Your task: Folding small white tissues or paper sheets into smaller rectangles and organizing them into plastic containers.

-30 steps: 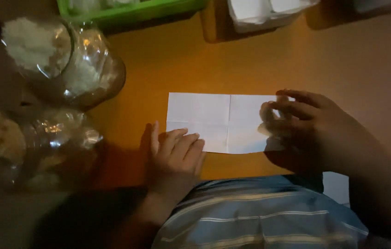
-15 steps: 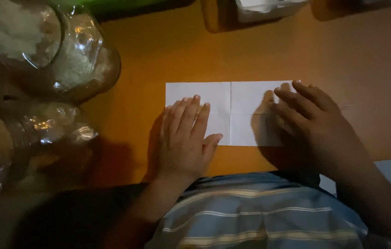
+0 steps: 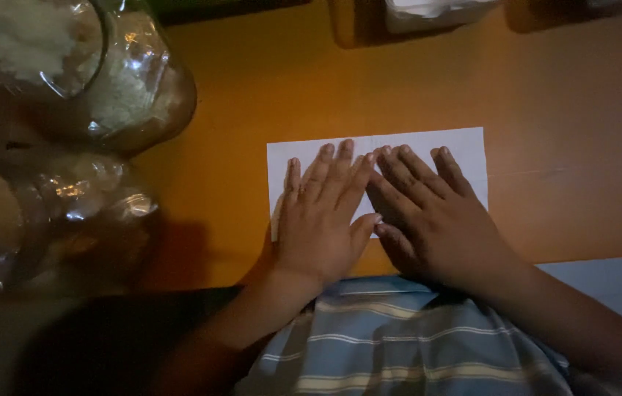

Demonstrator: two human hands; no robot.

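Observation:
A white rectangular sheet of paper point(image 3: 465, 158) lies flat on the orange table point(image 3: 252, 125), right in front of me. My left hand point(image 3: 322, 216) rests palm down on the left half of the paper, fingers stretched out and close together. My right hand point(image 3: 432, 220) lies palm down beside it on the middle of the sheet, its fingers spread. The two hands touch at the thumbs and forefingers. Neither hand grips anything. Much of the paper's middle is hidden under the hands.
Two clear glass jars stand at the left: one point(image 3: 113, 81) holding pale white grains at the back, another point(image 3: 54, 220) nearer me with pale contents. A white container point(image 3: 436, 11) sits at the far edge. A light sheet point(image 3: 604, 282) lies at the right near me.
Both hands have slid onto the middle of the paper and now lie flat side by side. The right hand, earlier curled at the sheet's right end, has flattened out and moved left.

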